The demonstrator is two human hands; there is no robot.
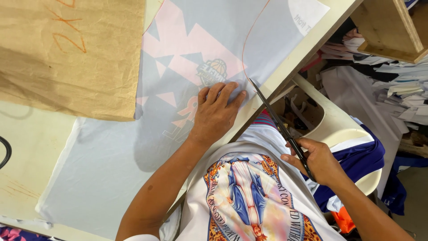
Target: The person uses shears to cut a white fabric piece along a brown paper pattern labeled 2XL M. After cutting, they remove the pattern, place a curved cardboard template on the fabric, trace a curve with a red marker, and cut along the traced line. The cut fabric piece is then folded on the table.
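My left hand (217,111) lies flat, fingers spread, on a pale grey fabric sheet (111,156) printed with faint pink shapes, pressing it to the table near its edge. My right hand (318,160) grips the handles of long black scissors (278,122). The blades point up and left, and their tips touch the fabric beside an orange curved line (249,38) drawn on it, just right of my left fingertips.
Brown pattern paper (67,53) with orange marks covers the fabric's upper left. The cream table (26,151) carries a black cable (5,151) at the left. A white plastic chair (339,125), fabric scraps (401,93) and a wooden shelf (392,27) are at the right.
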